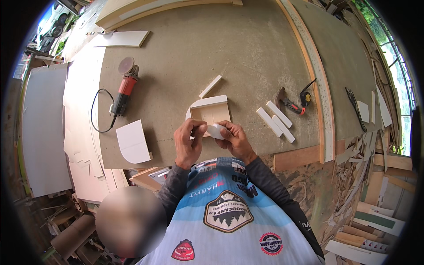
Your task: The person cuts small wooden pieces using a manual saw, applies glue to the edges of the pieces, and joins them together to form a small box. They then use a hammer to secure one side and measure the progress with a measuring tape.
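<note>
My right hand (236, 139) grips a small white rounded object (217, 132) between thumb and fingers; its exact kind cannot be made out. From the other side, the closed fingertips of my left hand (187, 140) pinch its thinner, paler edge. Just beyond both hands lies a shallow open box (208, 102) with white-edged sides and a beige inside. My hands hide its near edge. A loose white strip (210, 86) rests beyond the box, and a curved white piece (188, 115) shows partly at its left.
At left lie a red-and-black angle grinder (126, 86) with its cord and a white panel with one rounded corner (133, 141). Several white strips (275, 121), a hammer (289, 101) and a tape measure (305, 98) lie at right. A long board (316, 79) stands beyond them.
</note>
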The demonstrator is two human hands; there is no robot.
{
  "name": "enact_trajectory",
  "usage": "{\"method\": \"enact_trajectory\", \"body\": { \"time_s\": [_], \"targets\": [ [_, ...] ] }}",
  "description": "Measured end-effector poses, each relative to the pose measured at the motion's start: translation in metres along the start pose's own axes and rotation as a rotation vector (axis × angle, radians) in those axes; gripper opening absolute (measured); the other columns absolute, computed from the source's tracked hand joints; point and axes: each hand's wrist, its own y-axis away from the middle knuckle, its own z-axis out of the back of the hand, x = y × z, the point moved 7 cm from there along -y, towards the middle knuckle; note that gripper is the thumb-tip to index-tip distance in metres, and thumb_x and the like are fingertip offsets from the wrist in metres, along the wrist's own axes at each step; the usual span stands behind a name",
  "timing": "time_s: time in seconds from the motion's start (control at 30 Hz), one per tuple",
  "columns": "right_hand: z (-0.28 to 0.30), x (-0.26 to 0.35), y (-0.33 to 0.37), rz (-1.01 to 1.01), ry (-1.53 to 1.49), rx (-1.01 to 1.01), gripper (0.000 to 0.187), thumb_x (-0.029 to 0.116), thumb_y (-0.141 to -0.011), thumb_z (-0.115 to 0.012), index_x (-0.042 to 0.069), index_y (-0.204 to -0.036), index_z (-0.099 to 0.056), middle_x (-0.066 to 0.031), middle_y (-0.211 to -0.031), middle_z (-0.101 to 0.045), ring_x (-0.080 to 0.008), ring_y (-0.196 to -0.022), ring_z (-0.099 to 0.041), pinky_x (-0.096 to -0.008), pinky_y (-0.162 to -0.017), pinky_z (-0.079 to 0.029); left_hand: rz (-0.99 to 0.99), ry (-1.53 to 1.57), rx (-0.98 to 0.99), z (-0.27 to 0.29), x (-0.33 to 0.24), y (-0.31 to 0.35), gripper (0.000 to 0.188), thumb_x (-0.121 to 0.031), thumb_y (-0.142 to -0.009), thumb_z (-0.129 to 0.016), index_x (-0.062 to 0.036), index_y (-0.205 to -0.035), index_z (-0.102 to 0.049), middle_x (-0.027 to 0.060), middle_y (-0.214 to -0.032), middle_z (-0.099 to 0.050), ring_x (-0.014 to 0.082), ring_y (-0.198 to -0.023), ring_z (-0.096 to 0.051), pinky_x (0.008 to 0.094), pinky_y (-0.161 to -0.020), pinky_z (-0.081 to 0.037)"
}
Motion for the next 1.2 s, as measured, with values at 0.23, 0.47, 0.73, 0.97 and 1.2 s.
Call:
{"method": "enact_trajectory", "body": {
  "time_s": [0.23,0.47,0.73,0.97,1.2],
  "targets": [
    [-0.010,0.000,0.016,-0.146,-0.087,0.121,0.038,0.031,-0.105,-0.063,0.000,-0.127,-0.061,-0.0042,-0.095,-0.067,-0.0043,-0.066,-0.050,-0.0192,-0.057,-0.039,-0.564,-0.159,0.419,-0.001,-0.016,-0.006,0.016,-0.006,-0.091,-0.070,-0.0028,-0.102,-0.059,0.0139,-0.090,-0.058,0.0334,-0.074,-0.060,0.0427,-0.065,-0.049],
    [0.001,-0.001,0.023,-0.058,0.011,-0.009,0.044,0.035,-0.101,-0.069,0.002,-0.128,-0.061,-0.0074,-0.103,-0.069,-0.0072,-0.078,-0.059,-0.0188,-0.067,-0.047,-0.373,-0.065,0.475,0.008,-0.006,-0.007,0.014,-0.009,-0.097,-0.065,0.0013,-0.093,-0.057,0.0141,-0.081,-0.055,0.0344,-0.066,-0.056,0.0423,-0.061,-0.046],
    [0.061,-0.002,0.045,0.100,-0.148,-0.073,0.038,0.029,-0.100,-0.071,0.004,-0.128,-0.062,-0.0140,-0.108,-0.069,-0.0154,-0.087,-0.064,-0.0270,-0.074,-0.051,-0.054,-0.171,0.307,0.045,0.044,-0.022,0.014,-0.013,-0.097,-0.070,0.0006,-0.095,-0.065,0.0114,-0.081,-0.058,0.0257,-0.064,-0.056,0.0359,-0.062,-0.047],
    [0.109,-0.015,0.061,0.153,-0.083,-0.288,0.033,0.021,-0.100,-0.071,0.002,-0.126,-0.063,-0.0113,-0.109,-0.072,-0.0165,-0.087,-0.067,-0.0267,-0.070,-0.054,0.014,-0.530,0.148,0.052,0.149,0.033,0.020,-0.013,-0.088,-0.076,-0.0008,-0.101,-0.070,0.0123,-0.087,-0.061,0.0288,-0.077,-0.062,0.0402,-0.073,-0.051],
    [0.122,-0.009,0.050,0.161,0.023,-0.252,0.033,0.015,-0.099,-0.072,0.002,-0.128,-0.062,-0.0105,-0.111,-0.072,-0.0158,-0.089,-0.068,-0.0263,-0.074,-0.056,-0.149,-0.454,-0.124,0.025,0.096,0.051,0.028,-0.007,-0.083,-0.074,-0.0031,-0.111,-0.068,0.0174,-0.110,-0.061,0.0373,-0.101,-0.060,0.0462,-0.089,-0.050]
  ]
}}
